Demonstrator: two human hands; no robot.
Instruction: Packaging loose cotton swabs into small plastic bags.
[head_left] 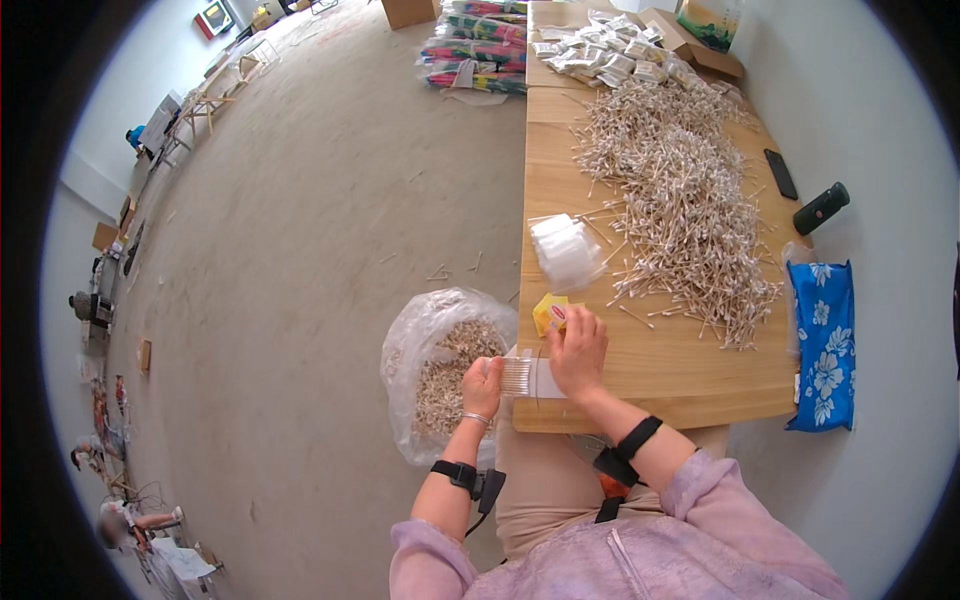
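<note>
Bare concrete floor (330, 200) runs along the left of a long wooden surface (690, 375), which carries a broad heap of cotton swabs (670, 190), a stack of clear plastic sleeves (565, 250), a yellow packet (550, 312) and, at the far end, filled packets (610, 55).

Left hand (482, 385): grip closed round one end of a bundle of cotton swabs in a clear sleeve (522, 377), held at the near edge of the surface. Right hand (578, 352): fingers pressed down on the other end of the same bundle; how tightly they close cannot be told.

An open plastic bag of scraps (445, 375) stands on the floor just beside the left hand.

Risk, as judged: the bundle overhangs the near edge, so a slackened hold could spill swabs to the floor or into the bag. Loose swabs lying near the right wrist could be swept off by the forearm.
</note>
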